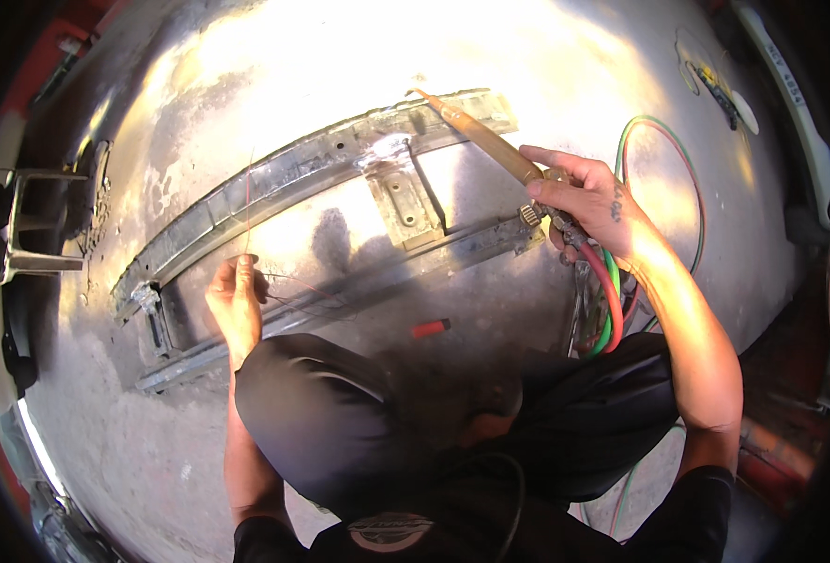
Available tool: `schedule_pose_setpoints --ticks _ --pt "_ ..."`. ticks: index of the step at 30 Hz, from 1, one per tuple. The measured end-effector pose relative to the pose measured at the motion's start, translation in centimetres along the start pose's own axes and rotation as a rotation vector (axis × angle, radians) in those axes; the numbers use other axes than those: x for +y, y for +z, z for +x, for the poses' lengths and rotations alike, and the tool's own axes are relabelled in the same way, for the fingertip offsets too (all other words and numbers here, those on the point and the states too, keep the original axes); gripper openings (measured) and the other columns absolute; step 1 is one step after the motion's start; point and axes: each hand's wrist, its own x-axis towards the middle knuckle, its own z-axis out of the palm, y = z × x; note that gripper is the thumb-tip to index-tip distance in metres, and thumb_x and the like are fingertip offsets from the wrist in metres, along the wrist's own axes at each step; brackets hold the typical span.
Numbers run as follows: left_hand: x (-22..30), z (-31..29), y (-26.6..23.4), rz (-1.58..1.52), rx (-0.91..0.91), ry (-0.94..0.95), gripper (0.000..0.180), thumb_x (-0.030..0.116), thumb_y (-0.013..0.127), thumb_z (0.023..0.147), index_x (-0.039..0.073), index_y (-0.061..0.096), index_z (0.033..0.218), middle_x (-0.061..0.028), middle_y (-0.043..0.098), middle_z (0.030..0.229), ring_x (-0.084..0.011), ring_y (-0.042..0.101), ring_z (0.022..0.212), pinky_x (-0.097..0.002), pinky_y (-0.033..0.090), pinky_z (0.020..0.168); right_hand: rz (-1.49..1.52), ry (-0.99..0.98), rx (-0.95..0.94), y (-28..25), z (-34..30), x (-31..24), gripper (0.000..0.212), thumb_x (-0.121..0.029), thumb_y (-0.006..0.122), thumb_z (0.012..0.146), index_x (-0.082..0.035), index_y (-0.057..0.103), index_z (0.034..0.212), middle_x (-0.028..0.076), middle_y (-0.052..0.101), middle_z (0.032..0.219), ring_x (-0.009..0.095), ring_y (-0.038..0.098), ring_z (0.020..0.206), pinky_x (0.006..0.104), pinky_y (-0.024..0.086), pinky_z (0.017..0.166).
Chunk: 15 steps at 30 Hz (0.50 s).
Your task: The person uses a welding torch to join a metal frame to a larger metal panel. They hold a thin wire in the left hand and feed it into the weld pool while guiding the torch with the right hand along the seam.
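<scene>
In my right hand (588, 202) is a gas welding torch (485, 139), gripped round its valve body, its bent copper tip pointing up and left over the far rail of a metal frame (293, 167). A red hose (610, 298) and a green one run down from the torch. My left hand (236, 293) pinches a thin reddish wire (249, 202) that stands up between thumb and fingers, with more strands trailing right. The frame lies on the floor: a curved far rail, a straight near rail, and a cross bracket (401, 199) between them with a bright patch at its top.
A small red cylinder (429, 328) with a dark end lies by my knees. Loops of hose (682, 155) curve across the floor on the right. A coiled cable and a tool (715, 94) lie at the far right. A metal bracket piece (35, 225) stands at the left.
</scene>
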Motion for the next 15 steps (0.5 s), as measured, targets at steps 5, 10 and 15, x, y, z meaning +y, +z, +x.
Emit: schedule_pose_setpoints --ticks 5,10,15 --pt "10.4 4.6 -0.7 -0.309 -0.068 0.012 0.029 0.027 0.066 0.105 -0.001 0.068 0.097 -0.0003 0.051 0.064 -0.0132 0.055 0.062 -0.0288 0.049 0.061 0.054 -0.031 0.138 0.0 -2.6 -2.7 0.064 -0.015 0.072 0.096 -0.001 0.049 0.155 0.004 0.064 0.083 0.012 0.057 0.05 0.0275 0.046 0.043" --pt "18.5 4.5 3.5 -0.532 -0.241 -0.094 0.025 0.022 0.055 0.109 -0.001 0.066 0.106 -0.0057 0.063 0.082 -0.0161 0.063 0.068 -0.0323 0.057 0.064 0.206 -0.107 0.142 0.0 -6.2 -3.9 0.068 -0.02 0.075 0.094 0.0 0.05 0.154 0.005 0.065 0.087 0.012 0.057 0.051 0.0275 0.047 0.045" --pt "19.9 2.0 7.7 -0.479 -0.429 -0.148 0.019 0.023 0.059 0.108 0.005 0.064 0.102 -0.0058 0.066 0.094 -0.0148 0.065 0.076 -0.0338 0.057 0.069 0.215 -0.061 0.137 1.6 -6.8 -2.4 0.059 -0.009 0.069 0.098 -0.001 0.051 0.154 0.005 0.064 0.087 0.012 0.054 0.051 0.027 0.046 0.044"
